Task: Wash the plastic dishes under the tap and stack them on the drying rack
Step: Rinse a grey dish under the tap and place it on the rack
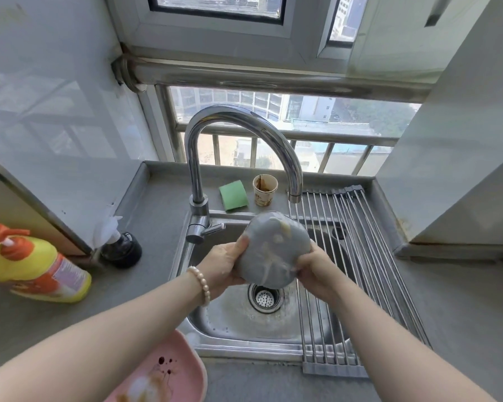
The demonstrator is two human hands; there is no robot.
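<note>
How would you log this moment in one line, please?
wash | both hands grip grey dish over sink | rack bare | pink dish dirty

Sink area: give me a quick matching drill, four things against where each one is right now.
Things:
1. grey dish
2. pink dish
3. green sponge
4. soap bottle

Places:
A. counter behind the sink, beside a stained paper cup
B. counter left of the sink
C. held over the sink by both hands
D. near counter edge, stained, untouched

Pairs: 1-C, 2-D, 3-A, 4-B
</note>
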